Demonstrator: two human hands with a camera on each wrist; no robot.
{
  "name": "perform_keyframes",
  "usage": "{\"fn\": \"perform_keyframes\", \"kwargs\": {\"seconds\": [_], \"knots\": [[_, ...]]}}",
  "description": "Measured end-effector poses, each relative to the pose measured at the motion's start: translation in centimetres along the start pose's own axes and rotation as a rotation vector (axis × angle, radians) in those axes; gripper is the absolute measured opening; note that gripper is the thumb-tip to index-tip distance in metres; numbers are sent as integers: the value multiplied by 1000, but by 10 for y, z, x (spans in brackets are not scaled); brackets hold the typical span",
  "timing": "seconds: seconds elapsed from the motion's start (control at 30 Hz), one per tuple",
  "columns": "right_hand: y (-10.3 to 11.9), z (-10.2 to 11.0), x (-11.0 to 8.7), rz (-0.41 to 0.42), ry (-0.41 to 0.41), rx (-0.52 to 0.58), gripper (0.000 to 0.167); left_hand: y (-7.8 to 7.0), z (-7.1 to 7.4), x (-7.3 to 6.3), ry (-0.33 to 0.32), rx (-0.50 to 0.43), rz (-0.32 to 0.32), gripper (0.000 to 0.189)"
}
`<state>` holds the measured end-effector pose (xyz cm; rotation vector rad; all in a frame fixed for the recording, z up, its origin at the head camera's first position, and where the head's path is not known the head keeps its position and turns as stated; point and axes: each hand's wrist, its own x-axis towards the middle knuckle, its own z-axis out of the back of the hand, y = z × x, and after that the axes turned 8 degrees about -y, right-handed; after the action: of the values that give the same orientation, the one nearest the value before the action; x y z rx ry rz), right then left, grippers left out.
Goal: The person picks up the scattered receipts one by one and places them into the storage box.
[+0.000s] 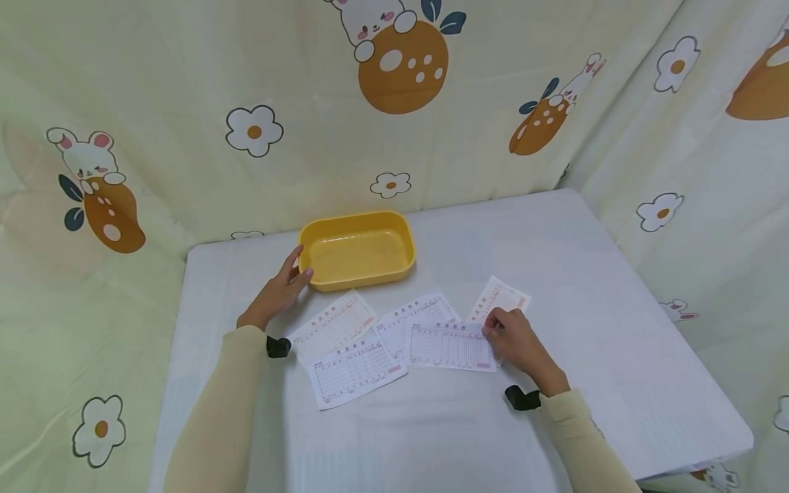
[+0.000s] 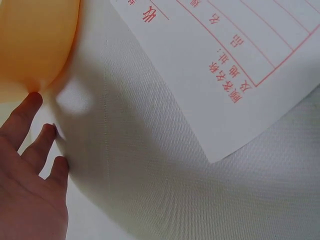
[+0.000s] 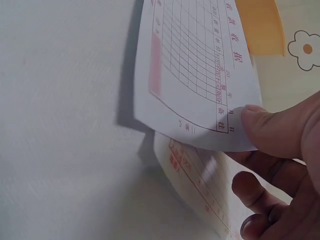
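My left hand (image 1: 274, 298) is at the left end of a yellow plastic tray (image 1: 360, 257), fingers extended and touching its side. In the left wrist view one fingertip meets the tray's wall, while the other visible fingers stand apart. With thumb and finger, my right hand (image 1: 520, 346) pinches the right end of a purple-printed receipt slip (image 1: 450, 347), lifted and slightly bent in the right wrist view. Partly behind that hand lies a red-printed slip (image 1: 501, 296). Further left are two purple-printed slips (image 1: 357, 371) and another red-printed slip (image 1: 335, 323), overlapping one another.
A white cloth covers the table (image 1: 592, 329), whose right edge slants toward the front. Patterned curtains (image 1: 185, 137) hang behind it and at both sides. The tray stands near the back edge, just beyond the slips. Each wrist wears a small black camera (image 1: 522, 398).
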<state>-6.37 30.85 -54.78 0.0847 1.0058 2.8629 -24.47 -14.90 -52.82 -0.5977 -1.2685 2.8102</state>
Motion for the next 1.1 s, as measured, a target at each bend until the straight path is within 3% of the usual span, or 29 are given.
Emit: {"fn": "perform_keyframes", "kwargs": {"seconds": [0.53,0.8,1.1], "knots": [[11,25,-11,76,-50,8,4,-1,3,-4,-3,-17,0,80],[19,34,-9,155,-108,12,3,-2,3,-5,-5,-3,-2,80],[25,43,-5,149,-126,1,4,-3,0,-2,5,-5,22,83]]}}
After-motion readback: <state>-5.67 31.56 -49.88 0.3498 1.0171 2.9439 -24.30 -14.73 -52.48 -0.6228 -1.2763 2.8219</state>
